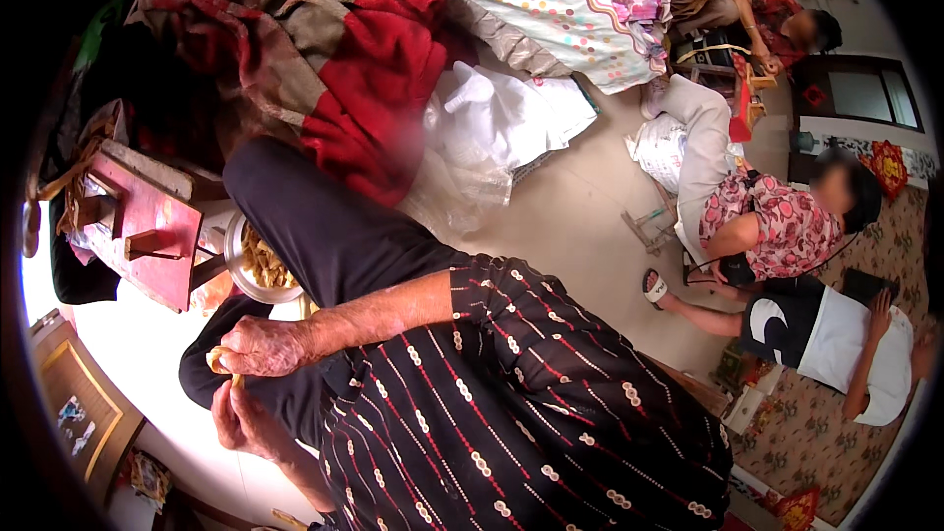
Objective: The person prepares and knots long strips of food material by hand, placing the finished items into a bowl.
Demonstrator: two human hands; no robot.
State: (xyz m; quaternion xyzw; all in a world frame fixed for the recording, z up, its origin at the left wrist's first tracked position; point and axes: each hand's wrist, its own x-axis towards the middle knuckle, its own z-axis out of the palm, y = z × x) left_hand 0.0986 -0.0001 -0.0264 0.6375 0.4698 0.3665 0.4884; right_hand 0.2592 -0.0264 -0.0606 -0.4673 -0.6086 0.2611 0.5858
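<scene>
My right hand (261, 346) is closed, with a small pale yellowish piece (215, 361) showing at its fingertips. Just below it in the picture, my left hand (246, 421) pinches the lower end of what looks like the same piece, the fingertips of both hands nearly meeting. What exactly the piece is, I cannot make out. Close by, next to my knee, stands a round metal bowl (230, 254) with yellowish-brown pieces (264, 264) heaped in it. My leg and right forearm hide part of the bowl's surroundings.
A red wooden stool-like piece (162, 236) stands beside the bowl. Red and beige blankets (364, 69) and a dotted cloth (551, 0) lie at the top, with white plastic sheeting (482, 128) below. Several people sit at the right, one in a pink patterned top (757, 216).
</scene>
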